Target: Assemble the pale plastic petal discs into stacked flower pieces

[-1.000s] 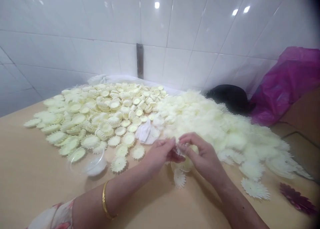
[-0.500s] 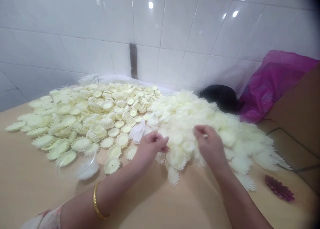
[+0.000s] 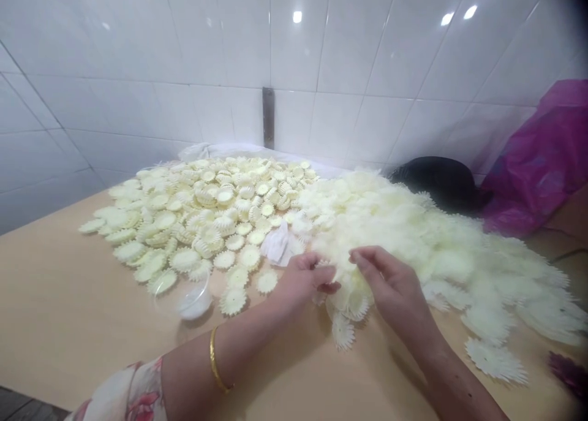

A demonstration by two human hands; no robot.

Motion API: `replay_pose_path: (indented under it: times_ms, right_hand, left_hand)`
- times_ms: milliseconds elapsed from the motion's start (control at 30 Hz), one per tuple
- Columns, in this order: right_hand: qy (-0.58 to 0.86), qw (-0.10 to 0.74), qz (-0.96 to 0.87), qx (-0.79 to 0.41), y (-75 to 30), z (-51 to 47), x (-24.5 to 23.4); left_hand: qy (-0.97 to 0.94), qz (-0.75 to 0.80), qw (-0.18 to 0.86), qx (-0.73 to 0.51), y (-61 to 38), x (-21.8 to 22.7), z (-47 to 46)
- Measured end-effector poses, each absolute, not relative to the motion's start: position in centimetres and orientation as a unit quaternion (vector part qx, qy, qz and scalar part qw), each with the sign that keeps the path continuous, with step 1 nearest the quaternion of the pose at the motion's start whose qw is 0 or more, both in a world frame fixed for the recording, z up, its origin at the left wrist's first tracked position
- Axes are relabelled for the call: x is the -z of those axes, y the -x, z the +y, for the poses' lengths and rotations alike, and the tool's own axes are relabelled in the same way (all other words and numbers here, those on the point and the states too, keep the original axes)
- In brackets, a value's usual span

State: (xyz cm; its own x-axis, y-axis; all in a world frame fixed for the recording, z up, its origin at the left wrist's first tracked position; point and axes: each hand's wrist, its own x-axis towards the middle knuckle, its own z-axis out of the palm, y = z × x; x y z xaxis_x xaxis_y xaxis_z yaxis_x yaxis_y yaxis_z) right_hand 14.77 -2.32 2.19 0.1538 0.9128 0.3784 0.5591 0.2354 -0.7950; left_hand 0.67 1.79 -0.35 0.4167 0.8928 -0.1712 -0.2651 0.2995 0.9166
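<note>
My left hand (image 3: 310, 280), with a gold bangle at the wrist, is closed in a pinch. A pale toothed-edge flower piece (image 3: 325, 263) shows at its fingertips. Just to the right, my right hand (image 3: 392, 286) has thumb and forefinger pressed together; whatever they hold is too small to make out. Both hands are over the front of a heap of thin cream flower layers (image 3: 390, 225), their fingertips a short gap apart. Left of them spreads a pile of thicker, cupped cream flower pieces (image 3: 220, 194). A crumpled white cloth (image 3: 277, 242) lies between the two heaps.
A small clear bowl with white contents (image 3: 195, 301) stands at the front left of the wooden table (image 3: 114, 341). Behind the right heap are a black object (image 3: 436, 179) and a magenta plastic bag (image 3: 542, 163). A dark red flower piece (image 3: 569, 372) lies far right. White tiles back everything.
The view has shifted left, so everything appears further right. My hands have come closer together, and a toothed edge now shows at my left fingertips.
</note>
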Motion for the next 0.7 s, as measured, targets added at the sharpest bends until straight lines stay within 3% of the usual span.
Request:
replay_pose_path:
  times_ms: [433, 700]
  right_hand:
    - [0.567, 0.466, -0.644, -0.216, -14.2, -2.6, -2.3]
    - [0.531, 0.463, -0.637, -0.312, -14.6, -2.5, -2.4]
  left_hand:
    - [-0.510, 0.359, 0.677, -0.392, -0.7, 0.1, 1.0]
    - [-0.525, 0.363, 0.630, -0.443, -0.8, -0.5, 0.4]
